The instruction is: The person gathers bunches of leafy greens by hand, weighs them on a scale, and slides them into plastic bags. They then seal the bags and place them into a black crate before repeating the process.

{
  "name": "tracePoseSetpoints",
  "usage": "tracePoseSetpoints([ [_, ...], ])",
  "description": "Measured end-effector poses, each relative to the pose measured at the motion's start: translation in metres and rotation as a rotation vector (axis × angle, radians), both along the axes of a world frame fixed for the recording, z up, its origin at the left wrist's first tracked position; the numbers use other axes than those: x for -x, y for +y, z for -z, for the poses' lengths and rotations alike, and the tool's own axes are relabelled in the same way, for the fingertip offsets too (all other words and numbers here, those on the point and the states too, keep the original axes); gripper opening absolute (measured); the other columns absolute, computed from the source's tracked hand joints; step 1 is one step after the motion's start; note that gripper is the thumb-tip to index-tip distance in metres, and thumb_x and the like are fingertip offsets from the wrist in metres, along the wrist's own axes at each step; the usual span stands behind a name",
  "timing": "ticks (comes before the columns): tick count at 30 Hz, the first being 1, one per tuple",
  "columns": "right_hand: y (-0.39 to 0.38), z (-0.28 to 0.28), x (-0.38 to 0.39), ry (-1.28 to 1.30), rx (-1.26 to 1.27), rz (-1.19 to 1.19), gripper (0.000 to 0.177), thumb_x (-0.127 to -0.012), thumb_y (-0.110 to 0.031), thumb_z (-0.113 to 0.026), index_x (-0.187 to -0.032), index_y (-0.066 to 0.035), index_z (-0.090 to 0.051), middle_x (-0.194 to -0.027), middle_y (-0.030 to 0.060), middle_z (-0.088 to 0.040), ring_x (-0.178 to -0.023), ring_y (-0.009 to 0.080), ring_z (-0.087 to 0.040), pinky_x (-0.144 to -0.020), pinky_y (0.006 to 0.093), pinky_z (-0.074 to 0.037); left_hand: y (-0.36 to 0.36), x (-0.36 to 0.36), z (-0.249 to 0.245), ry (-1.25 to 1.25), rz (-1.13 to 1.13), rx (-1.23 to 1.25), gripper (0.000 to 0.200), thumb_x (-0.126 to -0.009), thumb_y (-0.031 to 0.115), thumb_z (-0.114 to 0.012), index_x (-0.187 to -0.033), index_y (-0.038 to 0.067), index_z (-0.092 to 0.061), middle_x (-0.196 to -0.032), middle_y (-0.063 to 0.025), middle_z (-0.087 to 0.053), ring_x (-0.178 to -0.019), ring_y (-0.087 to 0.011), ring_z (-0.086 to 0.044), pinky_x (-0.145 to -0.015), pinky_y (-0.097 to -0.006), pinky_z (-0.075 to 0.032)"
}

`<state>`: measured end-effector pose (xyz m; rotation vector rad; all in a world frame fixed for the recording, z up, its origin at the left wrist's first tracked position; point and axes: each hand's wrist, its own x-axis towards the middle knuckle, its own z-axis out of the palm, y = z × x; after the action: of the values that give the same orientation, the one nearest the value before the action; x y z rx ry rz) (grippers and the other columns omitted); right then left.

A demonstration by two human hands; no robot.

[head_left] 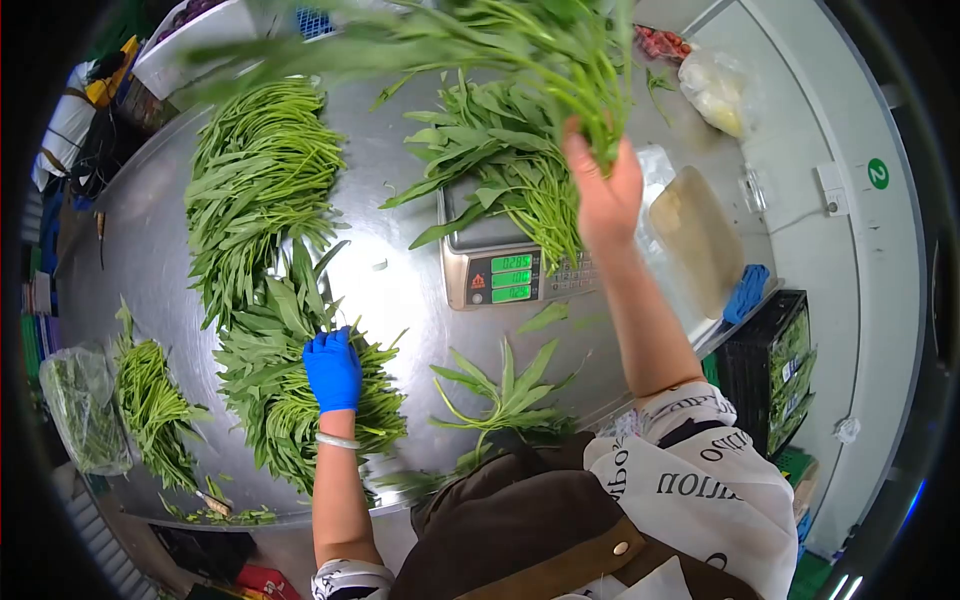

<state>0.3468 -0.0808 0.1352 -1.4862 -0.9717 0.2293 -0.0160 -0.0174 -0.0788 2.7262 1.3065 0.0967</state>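
My right hand (608, 190), bare, is closed around the stem ends of a bunch of water spinach (540, 45). The bunch is raised above the table, its leaves blurred and pointing left. Below it, more water spinach (500, 150) lies on a digital scale (462, 275) with a lit green display. My left hand (332, 368), in a blue glove, rests on a large heap of water spinach (265, 390) at the left. Its fingers are curled down into the leaves and stems, and the fingertips are partly hidden.
A long row of greens (265, 160) covers the metal table (130, 240) behind the heap. Loose sprigs (505, 390) lie near my apron. A smaller bunch (155, 410) and a bagged bunch (85, 410) sit left. A board (695, 240), blue cloth (746, 292) and black crate (765, 370) are right.
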Motion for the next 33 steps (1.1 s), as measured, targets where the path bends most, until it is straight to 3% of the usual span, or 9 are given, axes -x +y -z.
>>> tracePoseSetpoints([
  [5, -0.025, 0.081, -0.080, -0.670, 0.835, 0.095, 0.038, -0.085, -0.026, -0.064, -0.106, 0.004, -0.055, -0.101, 0.0181, -0.054, -0.099, 0.0349, -0.049, -0.090, 0.0442, -0.040, -0.001, 0.000, 0.001, 0.004, -0.002, -0.010, 0.029, -0.080, 0.011, -0.057, -0.109, 0.008, -0.061, -0.100, -0.0134, -0.064, -0.102, -0.0336, -0.056, -0.094, -0.0461, -0.038],
  [8, -0.037, 0.103, -0.081, -0.804, 0.927, 0.119, 0.041, -0.084, -0.028, -0.066, -0.109, 0.002, -0.055, -0.106, 0.0182, -0.053, -0.103, 0.0345, -0.049, -0.090, 0.0446, -0.040, 0.001, 0.000, -0.007, -0.021, 0.009, -0.006, 0.034, -0.080, 0.009, -0.058, -0.114, 0.011, -0.060, -0.109, -0.0134, -0.063, -0.106, -0.0343, -0.055, -0.095, -0.0462, -0.038],
  [12, -0.061, 0.065, -0.051, -0.966, 0.463, 0.250, 0.051, -0.078, -0.029, -0.072, -0.116, -0.001, -0.052, -0.109, 0.0158, -0.054, -0.104, 0.0337, -0.050, -0.093, 0.0440, -0.040, -0.026, -0.026, -0.060, -0.139, -0.012, -0.068, 0.052, -0.080, 0.005, -0.060, -0.131, 0.013, -0.052, -0.129, -0.0116, -0.056, -0.115, -0.0343, -0.051, -0.099, -0.0454, -0.037],
  [14, -0.080, 0.068, -0.028, -0.835, 0.488, -0.103, 0.059, -0.074, -0.030, -0.075, -0.120, -0.001, -0.051, -0.119, 0.0167, -0.052, -0.113, 0.0346, -0.047, -0.096, 0.0437, -0.039, -0.043, -0.042, -0.078, -0.245, -0.006, -0.021, 0.053, -0.079, 0.007, -0.064, -0.131, 0.011, -0.051, -0.129, -0.0124, -0.056, -0.116, -0.0351, -0.050, -0.102, -0.0462, -0.036],
  [17, -0.113, 0.114, 0.024, -0.736, 0.540, -0.736, 0.072, -0.066, -0.033, -0.080, -0.124, -0.003, -0.050, -0.127, 0.0167, -0.048, -0.122, 0.0340, -0.043, -0.101, 0.0447, -0.037, -0.080, -0.067, -0.065, -0.477, 0.091, 0.473, 0.066, -0.078, 0.020, -0.072, -0.136, 0.004, -0.044, -0.132, -0.0172, -0.052, -0.121, -0.0374, -0.047, -0.104, -0.0490, -0.032],
  [20, -0.156, 0.169, 0.067, -0.894, 0.605, -0.962, 0.085, -0.059, -0.052, -0.079, -0.122, -0.004, -0.050, -0.128, 0.0147, -0.047, -0.123, 0.0324, -0.041, -0.101, 0.0462, -0.034, -0.141, -0.094, -0.028, -0.180, 0.370, 0.518, 0.096, -0.069, 0.047, -0.076, -0.142, 0.001, -0.033, -0.142, -0.0221, -0.039, -0.130, -0.0411, -0.036, -0.108, -0.0519, -0.026],
  [23, -0.197, 0.172, 0.080, -0.919, 0.678, -0.940, 0.085, -0.058, -0.051, -0.080, -0.121, -0.003, -0.050, -0.128, 0.0134, -0.047, -0.124, 0.0309, -0.040, -0.100, 0.0443, -0.034, -0.180, -0.090, -0.042, 0.068, 0.374, 0.515, 0.115, -0.054, 0.058, -0.080, -0.143, 0.003, -0.031, -0.145, -0.0252, -0.031, -0.133, -0.0445, -0.030, -0.109, -0.0532, -0.023],
  [29, -0.289, 0.233, 0.104, -0.632, 0.804, -0.938, 0.065, -0.072, -0.030, -0.074, -0.123, 0.000, -0.047, -0.121, 0.0169, -0.049, -0.114, 0.0341, -0.048, -0.094, 0.0452, -0.040, -0.243, -0.045, -0.006, 0.062, 0.418, 0.457, 0.081, -0.064, 0.030, -0.080, -0.133, 0.009, -0.045, -0.134, -0.0173, -0.046, -0.121, -0.0382, -0.045, -0.098, -0.0476, -0.038],
  [33, -0.295, 0.246, 0.129, -0.048, 1.002, -0.918, 0.059, -0.079, -0.014, -0.064, -0.129, 0.003, -0.038, -0.120, 0.0215, -0.049, -0.110, 0.0405, -0.051, -0.091, 0.0458, -0.044, -0.256, -0.040, 0.027, 0.018, 0.295, 0.422, 0.037, -0.073, 0.013, -0.071, -0.107, 0.006, -0.058, -0.098, -0.0156, -0.061, -0.084, -0.0301, -0.060, -0.073, -0.0398, -0.050],
])
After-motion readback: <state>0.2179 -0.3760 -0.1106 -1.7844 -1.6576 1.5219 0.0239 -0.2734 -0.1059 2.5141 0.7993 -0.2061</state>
